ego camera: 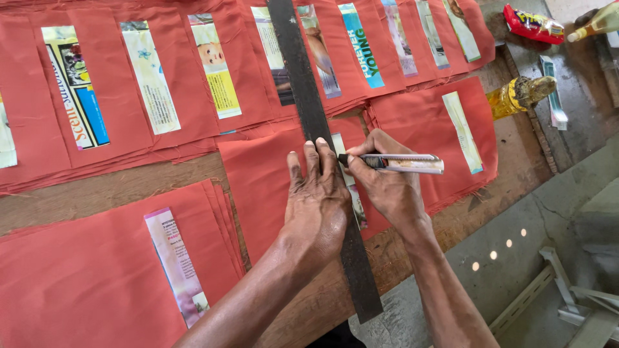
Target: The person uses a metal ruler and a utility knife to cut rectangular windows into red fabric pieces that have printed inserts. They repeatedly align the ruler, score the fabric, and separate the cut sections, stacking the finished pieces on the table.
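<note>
Left hand (317,193) pins ruler (322,161); right hand (383,180) grips cutter (400,163).

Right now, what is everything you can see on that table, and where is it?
cloth: many pieces, red-orange, in stacks all over the table
paper strips: about a dozen, printed, many colours, one on top of each stack
ruler: one, dark metal, long, lying across the cloth in the middle
bottle: one, yellow, lying at the right edge
packet: one, red, top right
table: one, brown wood
left hand: pressing flat on the ruler
right hand: holding a knife, grey, beside the ruler
</note>
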Tool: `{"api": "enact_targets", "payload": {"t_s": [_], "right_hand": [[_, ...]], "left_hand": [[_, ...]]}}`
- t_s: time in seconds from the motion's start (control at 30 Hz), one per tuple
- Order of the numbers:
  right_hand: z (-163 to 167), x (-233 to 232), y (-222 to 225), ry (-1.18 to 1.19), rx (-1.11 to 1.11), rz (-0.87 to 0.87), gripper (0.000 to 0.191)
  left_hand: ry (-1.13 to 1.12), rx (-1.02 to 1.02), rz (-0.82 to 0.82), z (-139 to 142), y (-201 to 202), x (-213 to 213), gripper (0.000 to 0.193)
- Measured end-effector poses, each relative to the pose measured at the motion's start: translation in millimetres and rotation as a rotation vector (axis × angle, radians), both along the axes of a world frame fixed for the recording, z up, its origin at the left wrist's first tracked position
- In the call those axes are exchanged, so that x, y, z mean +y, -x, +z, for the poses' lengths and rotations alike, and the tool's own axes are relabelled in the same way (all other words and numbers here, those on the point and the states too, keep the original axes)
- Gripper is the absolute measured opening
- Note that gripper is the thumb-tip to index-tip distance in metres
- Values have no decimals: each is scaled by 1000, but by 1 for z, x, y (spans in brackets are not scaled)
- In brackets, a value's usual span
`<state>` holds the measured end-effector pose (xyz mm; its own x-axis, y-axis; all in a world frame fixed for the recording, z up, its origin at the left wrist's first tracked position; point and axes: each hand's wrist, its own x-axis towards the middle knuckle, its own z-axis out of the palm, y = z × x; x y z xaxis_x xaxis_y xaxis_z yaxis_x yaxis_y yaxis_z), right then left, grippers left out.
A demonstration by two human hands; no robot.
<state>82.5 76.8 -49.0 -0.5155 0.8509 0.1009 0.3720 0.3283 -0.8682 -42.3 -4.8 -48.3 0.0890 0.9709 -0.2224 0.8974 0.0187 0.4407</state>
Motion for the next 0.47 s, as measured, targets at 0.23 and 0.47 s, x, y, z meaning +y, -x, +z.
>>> {"api": "enact_targets", "payload": {"t_s": [0.23, 0.47], "right_hand": [[5, -20, -10, -24, -56, -31, 7], [11, -43, -21, 57, -148, -142, 4]], "left_hand": [[34, 73, -19, -5, -3, 1, 72], [25, 1, 18, -12, -4, 0, 76]]}}
